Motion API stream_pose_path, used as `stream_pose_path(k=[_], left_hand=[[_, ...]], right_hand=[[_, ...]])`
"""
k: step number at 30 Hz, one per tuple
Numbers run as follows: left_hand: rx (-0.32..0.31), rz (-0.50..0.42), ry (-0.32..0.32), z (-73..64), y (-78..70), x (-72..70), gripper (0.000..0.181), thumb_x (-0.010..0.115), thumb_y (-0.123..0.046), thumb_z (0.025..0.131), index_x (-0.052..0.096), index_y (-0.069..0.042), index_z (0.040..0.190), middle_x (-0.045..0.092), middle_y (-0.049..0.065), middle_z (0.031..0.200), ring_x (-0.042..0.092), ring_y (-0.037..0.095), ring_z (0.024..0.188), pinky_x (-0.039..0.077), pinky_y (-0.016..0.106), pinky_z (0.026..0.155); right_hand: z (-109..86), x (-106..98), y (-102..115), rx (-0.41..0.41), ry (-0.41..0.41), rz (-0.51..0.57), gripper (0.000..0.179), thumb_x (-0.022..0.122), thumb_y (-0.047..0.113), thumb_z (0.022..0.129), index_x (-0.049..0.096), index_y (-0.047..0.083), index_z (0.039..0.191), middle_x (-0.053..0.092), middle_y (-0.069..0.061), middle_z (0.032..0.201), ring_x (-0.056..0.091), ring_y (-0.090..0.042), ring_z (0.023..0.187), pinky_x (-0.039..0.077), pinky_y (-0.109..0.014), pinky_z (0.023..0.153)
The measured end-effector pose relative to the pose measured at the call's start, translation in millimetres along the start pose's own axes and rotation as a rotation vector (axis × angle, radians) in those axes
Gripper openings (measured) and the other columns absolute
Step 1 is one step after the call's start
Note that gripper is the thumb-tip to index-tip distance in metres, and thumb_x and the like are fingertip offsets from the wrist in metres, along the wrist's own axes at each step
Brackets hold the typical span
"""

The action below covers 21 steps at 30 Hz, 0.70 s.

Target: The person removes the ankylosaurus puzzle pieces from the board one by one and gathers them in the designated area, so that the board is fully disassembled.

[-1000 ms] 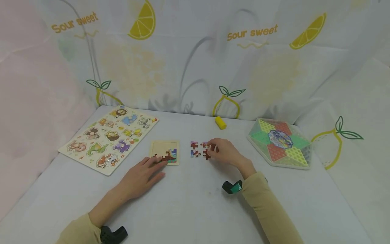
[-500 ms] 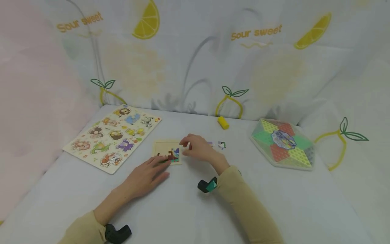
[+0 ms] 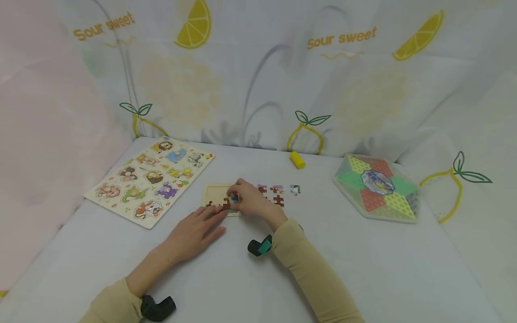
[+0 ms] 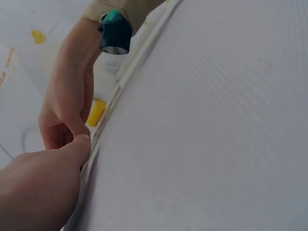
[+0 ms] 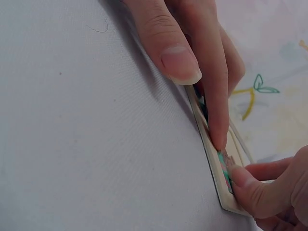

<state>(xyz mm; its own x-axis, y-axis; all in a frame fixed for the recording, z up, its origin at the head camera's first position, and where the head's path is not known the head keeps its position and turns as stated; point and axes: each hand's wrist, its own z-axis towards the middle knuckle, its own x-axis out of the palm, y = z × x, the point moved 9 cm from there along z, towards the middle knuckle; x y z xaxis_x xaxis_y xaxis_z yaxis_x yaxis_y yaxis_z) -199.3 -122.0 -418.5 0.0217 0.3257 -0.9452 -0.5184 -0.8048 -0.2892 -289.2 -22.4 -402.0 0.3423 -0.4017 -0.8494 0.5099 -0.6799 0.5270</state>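
Note:
A small wooden puzzle frame (image 3: 211,194) lies mid-table, with several joined jigsaw pieces (image 5: 223,162) along its near and right sides. The left hand (image 3: 195,233) rests on the frame's near left part, fingers extended and fingertips on the pieces. Over the right side is the right hand (image 3: 254,200). In the right wrist view its index finger (image 5: 217,106) extends down onto the pieces, while its thumb (image 5: 175,60) is apart from that fingertip. A dark blue piece (image 3: 234,197) shows between finger and thumb, partly covered. Several loose jigsaw pieces (image 3: 278,200) lie right of this hand.
An animal puzzle board (image 3: 151,179) lies to the left. At the right is a hexagonal game box (image 3: 377,188) with a coloured star pattern. A yellow cylinder (image 3: 297,160) lies near the back edge, before a lemon-printed cloth (image 3: 258,80).
From the loose pieces, the right hand has moved left to the puzzle frame, uncovering another loose piece at the right. The left hand stays on the frame.

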Motion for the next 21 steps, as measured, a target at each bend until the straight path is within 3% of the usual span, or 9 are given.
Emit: stream_pose_path(k=[10, 21], left_hand=[[0.0, -0.011, -0.005, -3.3, 2.0, 1.8, 0.049, 0.051, -0.045, 0.103, 0.054, -0.02, 0.146, 0.051, 0.012, 0.149, 0.044, 0.04, 0.139, 0.04, 0.058, 0.11], [0.004, -0.024, -0.017, -2.0, 1.4, 0.2, 0.048, 0.051, -0.044, 0.103, 0.055, -0.02, 0.145, 0.052, 0.01, 0.147, 0.045, 0.04, 0.139, 0.039, 0.058, 0.11]], right_hand=[[1.2, 5.9, -2.4, -0.001, -0.029, -0.003, 0.031, 0.077, 0.004, 0.087, 0.067, 0.005, 0.117, 0.057, -0.008, 0.111, 0.054, -0.017, 0.092, 0.049, -0.029, 0.084], [3.0, 8.4, -4.1, 0.021, -0.019, -0.04, 0.035, 0.074, 0.006, 0.089, 0.064, 0.007, 0.123, 0.054, -0.008, 0.113, 0.055, -0.018, 0.099, 0.05, -0.029, 0.088]])
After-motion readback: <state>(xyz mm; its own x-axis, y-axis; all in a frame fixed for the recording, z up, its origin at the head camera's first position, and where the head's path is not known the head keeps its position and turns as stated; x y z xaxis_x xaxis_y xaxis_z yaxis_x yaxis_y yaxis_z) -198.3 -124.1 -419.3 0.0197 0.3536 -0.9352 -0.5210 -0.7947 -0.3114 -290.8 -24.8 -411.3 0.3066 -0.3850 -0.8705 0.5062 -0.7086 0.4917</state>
